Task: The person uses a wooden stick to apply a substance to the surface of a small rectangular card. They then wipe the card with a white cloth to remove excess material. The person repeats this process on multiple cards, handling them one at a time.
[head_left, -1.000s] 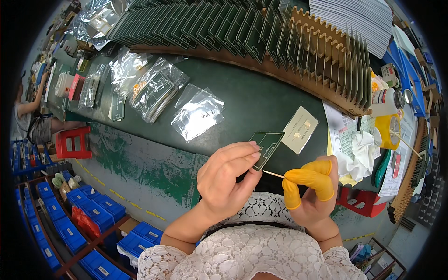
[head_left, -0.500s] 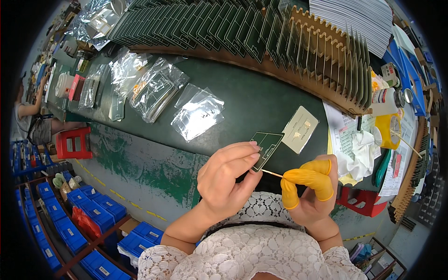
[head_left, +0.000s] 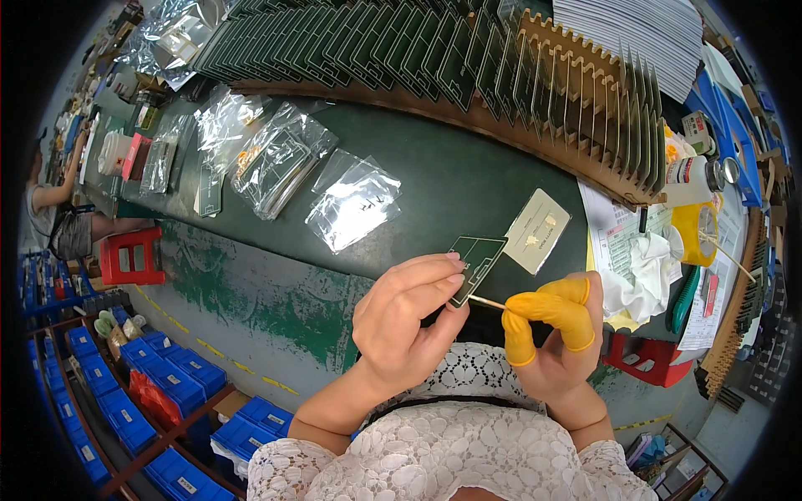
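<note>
My left hand (head_left: 407,321) pinches a thin dark green panel (head_left: 483,259) with pale printed lines, holding it tilted above the table's near edge. Yellow finger cots cover fingers of my right hand (head_left: 555,334), which is closed on a thin wooden stick (head_left: 488,302). The stick's far end meets the panel's lower right edge; whether it presses on the face I cannot tell. Just beyond lies a cream-coloured card (head_left: 539,232) with small yellowish crumbs on it.
A long slotted rack (head_left: 535,138) of upright green panels spans the back. Clear plastic bags (head_left: 355,204) and bagged panels (head_left: 280,163) lie to the left. At right are a white bottle (head_left: 689,182), a yellow tape roll (head_left: 695,235), crumpled white cloth (head_left: 647,275) and papers.
My right hand and the stick have shifted slightly upward, so the tip sits a little higher along the panel's edge. My left hand and the panel are almost unmoved.
</note>
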`<state>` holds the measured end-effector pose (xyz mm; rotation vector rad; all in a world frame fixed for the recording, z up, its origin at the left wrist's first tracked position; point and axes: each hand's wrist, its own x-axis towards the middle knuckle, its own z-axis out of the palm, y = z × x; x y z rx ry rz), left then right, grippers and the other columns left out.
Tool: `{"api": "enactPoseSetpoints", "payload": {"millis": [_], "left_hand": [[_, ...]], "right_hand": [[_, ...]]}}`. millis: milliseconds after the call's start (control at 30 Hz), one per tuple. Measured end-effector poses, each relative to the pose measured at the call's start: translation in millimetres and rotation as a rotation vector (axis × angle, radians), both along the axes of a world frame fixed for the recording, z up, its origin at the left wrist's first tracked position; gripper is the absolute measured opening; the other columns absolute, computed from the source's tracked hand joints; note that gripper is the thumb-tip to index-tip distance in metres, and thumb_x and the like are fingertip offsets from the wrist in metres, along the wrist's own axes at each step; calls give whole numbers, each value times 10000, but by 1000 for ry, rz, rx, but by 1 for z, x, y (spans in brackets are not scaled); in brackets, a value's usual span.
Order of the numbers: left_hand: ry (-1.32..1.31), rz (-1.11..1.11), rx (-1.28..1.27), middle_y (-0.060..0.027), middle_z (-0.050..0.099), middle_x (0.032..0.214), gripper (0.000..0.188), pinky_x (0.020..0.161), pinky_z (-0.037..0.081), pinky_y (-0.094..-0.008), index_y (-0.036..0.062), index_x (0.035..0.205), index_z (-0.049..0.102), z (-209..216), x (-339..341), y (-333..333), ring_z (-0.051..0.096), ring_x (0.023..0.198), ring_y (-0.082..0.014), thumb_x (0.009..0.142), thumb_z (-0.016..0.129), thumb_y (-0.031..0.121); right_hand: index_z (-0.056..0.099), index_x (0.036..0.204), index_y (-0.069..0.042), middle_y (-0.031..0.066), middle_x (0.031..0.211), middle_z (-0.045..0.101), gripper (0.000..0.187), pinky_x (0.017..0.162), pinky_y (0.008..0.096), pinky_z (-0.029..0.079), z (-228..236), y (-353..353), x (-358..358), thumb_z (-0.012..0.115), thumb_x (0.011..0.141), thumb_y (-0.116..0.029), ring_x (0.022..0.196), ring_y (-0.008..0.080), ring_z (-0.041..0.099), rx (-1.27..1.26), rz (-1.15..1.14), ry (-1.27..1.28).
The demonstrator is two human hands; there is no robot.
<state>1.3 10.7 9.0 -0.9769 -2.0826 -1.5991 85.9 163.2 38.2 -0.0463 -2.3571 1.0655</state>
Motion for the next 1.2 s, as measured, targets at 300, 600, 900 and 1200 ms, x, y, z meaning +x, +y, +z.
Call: {"api": "enactPoseSetpoints", "payload": {"millis": [300, 600, 900, 1200], "left_hand": [[-206, 212, 17, -115, 680, 873, 247, 659, 521, -267, 3, 934, 618, 1, 0, -3, 636, 719, -190, 743, 727, -110], [-379, 80, 25, -104, 611, 1010, 239, 775, 513, -242, -11, 1000, 535, 4, 2, -6, 632, 877, -129, 836, 664, -127], [-290, 141, 76, -111, 690, 907, 259, 686, 520, -257, 13, 924, 612, 0, 0, -2, 650, 759, -161, 742, 722, -136], [-176, 143, 14, -120, 704, 904, 279, 696, 525, -275, 15, 929, 641, 2, 0, -2, 675, 779, -207, 707, 734, -126]], "right_hand": [[654, 918, -60, 75, 813, 565, 214, 694, 369, 373, -14, 41, -5, 772, 742, -27, 744, 269, 501, 230, -249, -61], [662, 929, -42, 90, 876, 543, 220, 719, 383, 356, -29, 56, 7, 765, 735, -52, 806, 283, 489, 404, -239, -210], [670, 928, -38, 87, 864, 544, 215, 720, 382, 360, -28, 54, 7, 770, 739, -50, 800, 281, 488, 376, -241, -218], [668, 933, -36, 91, 871, 552, 215, 726, 384, 365, -31, 55, 6, 766, 741, -34, 800, 285, 490, 364, -239, -197]]}}
